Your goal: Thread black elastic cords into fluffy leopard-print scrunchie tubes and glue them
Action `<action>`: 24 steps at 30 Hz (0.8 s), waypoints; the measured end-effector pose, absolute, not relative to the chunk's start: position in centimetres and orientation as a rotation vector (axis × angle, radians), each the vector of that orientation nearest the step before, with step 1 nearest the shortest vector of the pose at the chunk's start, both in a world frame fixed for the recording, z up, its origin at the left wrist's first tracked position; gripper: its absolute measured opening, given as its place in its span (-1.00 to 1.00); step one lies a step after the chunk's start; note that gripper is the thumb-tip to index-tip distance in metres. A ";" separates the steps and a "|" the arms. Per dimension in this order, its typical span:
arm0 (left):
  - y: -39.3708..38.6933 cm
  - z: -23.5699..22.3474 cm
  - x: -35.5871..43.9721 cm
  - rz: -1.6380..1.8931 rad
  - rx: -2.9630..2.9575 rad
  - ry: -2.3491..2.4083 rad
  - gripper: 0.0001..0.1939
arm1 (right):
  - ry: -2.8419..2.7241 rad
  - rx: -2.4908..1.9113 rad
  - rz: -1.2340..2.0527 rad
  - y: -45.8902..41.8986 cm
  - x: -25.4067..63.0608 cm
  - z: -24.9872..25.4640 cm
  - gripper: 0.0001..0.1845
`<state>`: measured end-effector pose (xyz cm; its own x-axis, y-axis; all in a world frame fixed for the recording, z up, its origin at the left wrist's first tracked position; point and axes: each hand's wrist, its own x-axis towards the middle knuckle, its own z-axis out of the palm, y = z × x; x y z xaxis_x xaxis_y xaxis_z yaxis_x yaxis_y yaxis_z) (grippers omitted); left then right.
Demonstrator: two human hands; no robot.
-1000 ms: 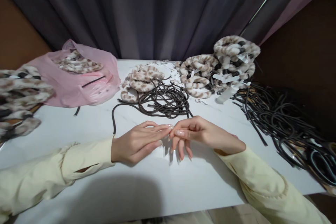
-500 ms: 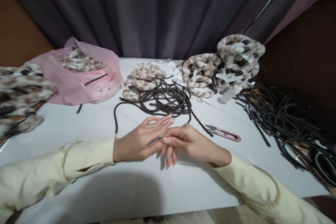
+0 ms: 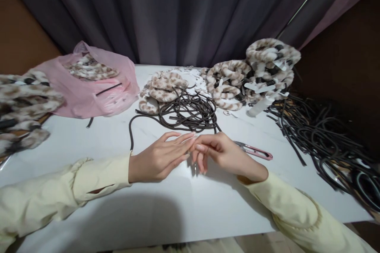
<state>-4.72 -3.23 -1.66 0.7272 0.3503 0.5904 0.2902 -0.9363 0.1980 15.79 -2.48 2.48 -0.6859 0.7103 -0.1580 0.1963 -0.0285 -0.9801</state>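
Note:
My left hand [image 3: 163,156] is held above the white table with its fingers stretched out to the right. Its fingertips meet my right hand [image 3: 218,150], whose thumb and forefinger are bent together in a pinch while the other fingers curl down. Whatever sits in that pinch, if anything, is hidden. Just behind both hands lies a tangled heap of dark cords [image 3: 190,110], one end curving round toward my left wrist. A pair of pink-handled thread snips [image 3: 258,152] rests beyond my right hand, which covers part of the blades.
Furry brown-and-white rings [image 3: 164,87] lie behind the cords, and more are stacked at the back right [image 3: 273,53] with white tags. A pink plastic bag [image 3: 124,87] stands at back left. More dark cords [image 3: 320,138] spread along the right edge; a grey curtain [image 3: 178,16] hangs behind.
My right hand has slid right and slightly up along the left fingers to their tips, now covering part of the snips and a cord end. My left hand has barely moved.

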 end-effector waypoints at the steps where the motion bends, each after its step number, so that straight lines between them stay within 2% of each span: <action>1: -3.2 -1.6 -4.7 1.009 2.857 0.530 -0.47 | -1.824 -0.988 1.771 -2.3 16.0 2.6 -0.56; 6: -3.2 -1.3 -4.8 0.984 2.988 0.534 -0.54 | -1.739 -1.030 1.941 -1.7 16.6 3.5 -0.66; 13: -3.2 -1.1 -4.9 0.964 3.173 0.448 -0.69 | -1.716 -0.959 1.998 -2.2 16.4 3.5 -0.63; 24: -3.0 -1.0 -5.4 0.935 3.007 0.387 -0.57 | -1.762 -0.725 2.087 -2.1 17.3 3.6 -0.69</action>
<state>-5.39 -3.01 -1.01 0.7967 0.2222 0.5621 0.2403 -0.9698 0.0428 17.28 -2.12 3.56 -0.8223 0.5412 -0.1761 0.0829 -0.1922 -0.9778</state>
